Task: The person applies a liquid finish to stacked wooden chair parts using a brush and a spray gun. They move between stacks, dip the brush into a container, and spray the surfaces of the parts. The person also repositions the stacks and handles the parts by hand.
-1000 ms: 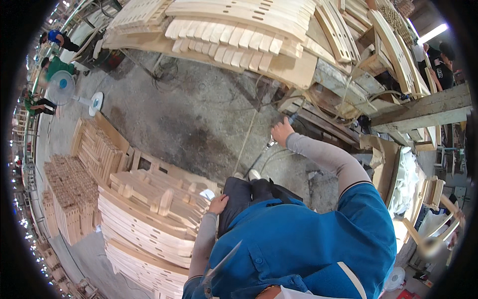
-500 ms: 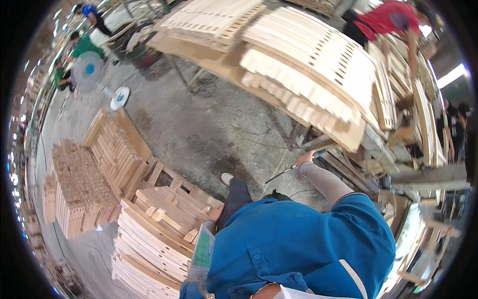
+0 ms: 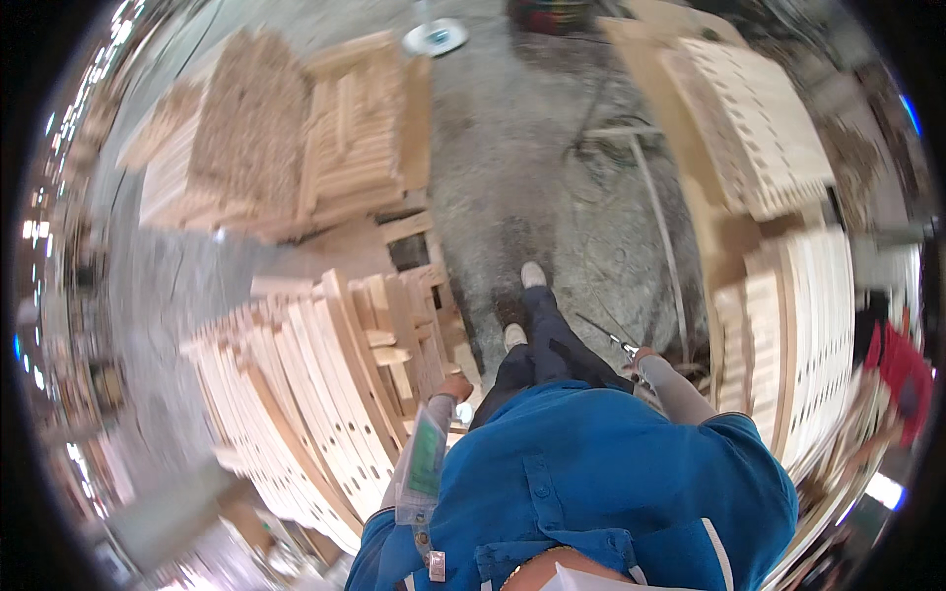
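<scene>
My right hand point(image 3: 643, 357) is closed around what looks like an air blow gun point(image 3: 627, 347). Its long thin nozzle points forward and left, over the floor beside my legs. On the other side, my left hand point(image 3: 457, 386) hangs low at the near edge of a stack of pale wooden slats point(image 3: 340, 394) with holes along them. The fingers there are small and blurred, so I cannot make out their pose. Several short wooden pieces point(image 3: 392, 357) lie on the stack, just left of that hand.
A pallet point(image 3: 406, 229) carries further stacked wooden parts point(image 3: 246, 128) at the far left. To the right, a table point(image 3: 695, 197) bears piles of drilled boards point(image 3: 759, 118). A fan base point(image 3: 435, 37) stands on the concrete floor point(image 3: 503, 148). A person in red point(image 3: 902, 379) is at far right.
My view has swung to the right, so the table now lies along my right side and the stacks ahead left. My right hand still holds the blow gun, now closer to my body.
</scene>
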{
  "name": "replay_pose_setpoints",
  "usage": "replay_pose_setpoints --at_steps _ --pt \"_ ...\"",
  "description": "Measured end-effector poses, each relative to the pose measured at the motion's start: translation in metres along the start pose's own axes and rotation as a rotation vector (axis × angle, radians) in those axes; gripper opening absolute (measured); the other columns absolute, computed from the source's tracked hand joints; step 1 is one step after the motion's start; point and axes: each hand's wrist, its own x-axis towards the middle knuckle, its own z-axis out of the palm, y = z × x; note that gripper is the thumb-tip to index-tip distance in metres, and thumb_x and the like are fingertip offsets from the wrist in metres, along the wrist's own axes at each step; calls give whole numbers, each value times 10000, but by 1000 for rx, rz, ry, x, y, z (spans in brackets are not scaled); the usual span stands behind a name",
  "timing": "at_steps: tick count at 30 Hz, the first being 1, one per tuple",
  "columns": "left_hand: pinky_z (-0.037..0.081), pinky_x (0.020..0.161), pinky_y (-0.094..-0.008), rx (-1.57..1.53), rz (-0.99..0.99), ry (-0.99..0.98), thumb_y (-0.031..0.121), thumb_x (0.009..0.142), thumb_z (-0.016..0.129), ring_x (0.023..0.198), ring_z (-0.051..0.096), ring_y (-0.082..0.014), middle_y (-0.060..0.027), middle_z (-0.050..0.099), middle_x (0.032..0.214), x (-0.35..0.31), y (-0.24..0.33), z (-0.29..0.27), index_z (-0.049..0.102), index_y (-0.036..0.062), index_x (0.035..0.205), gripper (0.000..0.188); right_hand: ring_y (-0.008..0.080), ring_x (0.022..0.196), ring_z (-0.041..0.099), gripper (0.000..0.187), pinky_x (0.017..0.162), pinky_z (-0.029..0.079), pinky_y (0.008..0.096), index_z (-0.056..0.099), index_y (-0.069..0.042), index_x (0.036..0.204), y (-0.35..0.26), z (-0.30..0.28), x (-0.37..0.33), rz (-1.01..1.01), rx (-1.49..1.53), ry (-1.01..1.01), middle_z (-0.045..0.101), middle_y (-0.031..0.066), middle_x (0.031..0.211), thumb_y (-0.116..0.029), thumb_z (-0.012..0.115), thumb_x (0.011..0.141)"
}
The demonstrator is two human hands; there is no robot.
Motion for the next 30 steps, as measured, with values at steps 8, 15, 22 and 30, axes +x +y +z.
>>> replay_pose_setpoints --at_steps 8,15,22,30 --pt "414 864 -374 -414 -266 230 375 722 558 1006 527 -331 -213 551 1073 -30 -6 -55 540 18 1098 518 168 474 539 501 389 418 287 540 7 930 -198 -278 17 -778 289 -463 599 114 722 -445 626 732" --pt "402 880 -342 -615 -125 250 384 744 559 1033 521 -295 -189 561 1071 35 71 -150 520 22 1127 528 86 495 499 287 336 363 184 460 -12 1042 -269 -421 -56 -1005 824 -996 553 84 800 -177 554 827" --pt "412 852 -330 -1732 413 143 228 846 508 1010 522 -200 -85 540 1094 97 170 -331 421 68 1215 412 71 502 459 355 372 379 204 435 12 1147 -347 -468 -25 -1018 868 -972 544 48 779 -117 525 830" --pt "406 862 -398 -2334 479 115 62 816 447 843 556 -205 -79 566 892 135 196 -538 504 55 983 176 107 737 556 515 641 467 247 378 -40 1274 -418 -583 6 -1263 620 -763 583 61 904 -57 495 774"
